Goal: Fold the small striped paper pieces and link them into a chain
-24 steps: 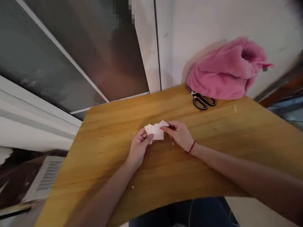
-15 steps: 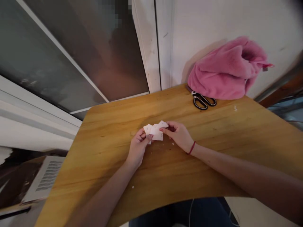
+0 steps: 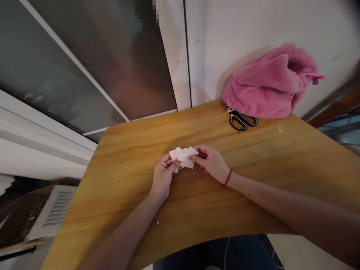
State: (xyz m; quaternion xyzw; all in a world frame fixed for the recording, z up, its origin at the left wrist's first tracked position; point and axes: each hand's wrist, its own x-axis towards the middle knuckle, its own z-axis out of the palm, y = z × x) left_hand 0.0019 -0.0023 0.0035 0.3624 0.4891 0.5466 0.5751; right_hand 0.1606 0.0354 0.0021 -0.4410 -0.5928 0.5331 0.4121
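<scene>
Several small white paper slips (image 3: pixel 184 156) are fanned and overlapping above the middle of the wooden table (image 3: pixel 120 187). My left hand (image 3: pixel 163 174) pinches their left side, thumb on top and fingers beneath. From the right, my right hand (image 3: pixel 209 161) grips the slips between thumb and fingers; a red cord circles that wrist. Faint marks show on some slips, too small to read. The fingers partly hide the edges of the stack.
A pink plush bag (image 3: pixel 270 82) leans on the wall at the table's back right, with black-handled scissors (image 3: pixel 242 120) partly under it. Tiny white scraps (image 3: pixel 279 128) dot the tabletop. Left of the table stands a cardboard box (image 3: pixel 52 213); a dark-paned sliding door (image 3: pixel 112 56) is behind.
The slips have shifted against each other. The upper one under my right thumb is now tilted and overlaps the others more. Both hands stay in nearly the same place.
</scene>
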